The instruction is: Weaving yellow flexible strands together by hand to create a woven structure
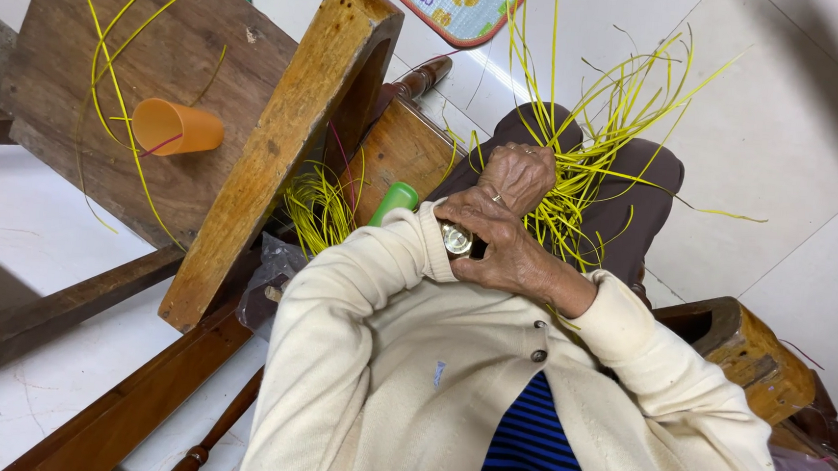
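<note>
My left hand [520, 172] is closed into a fist around a bundle of thin yellow strips [591, 159], which fan out over my dark-trousered lap. A wristwatch [455, 238] shows at the end of its cream sleeve. My right hand [508, 257] lies across my left wrist with its fingers curled over the watch. What those fingers hold, if anything, is hidden.
A wooden chair [278, 147] stands to the left, with more yellow strips [321, 209] bunched under its arm. An orange plastic cup [176, 127] lies on its side on a wooden board [79, 35]. A green cylinder [394, 202] sits beside my left sleeve. The floor is white tile, with a patterned mat [460, 2] at the top.
</note>
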